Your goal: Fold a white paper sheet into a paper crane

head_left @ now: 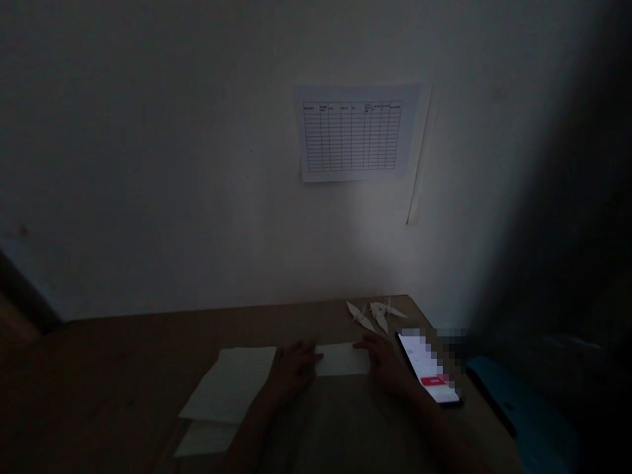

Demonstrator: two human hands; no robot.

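Observation:
A folded white strip of paper [342, 360] lies flat on the table between my two hands. My left hand [296, 368] rests at its left end, fingers apart and touching the paper's edge. At the right end is my right hand [382, 359], with its fingers stretched out onto the paper and apart. Neither hand appears to grip anything, though dim light hides detail under the fingers. Several folded paper cranes [376, 316] sit just beyond my right hand. Left of my left hand lie sheets of paper [230, 382], partly covered by my forearm.
A phone [429, 368] with its screen lit lies right of my right hand. Past the table's [133, 375] right edge is a blue object [523, 408], perhaps a chair. The wall behind carries a printed table sheet [353, 135].

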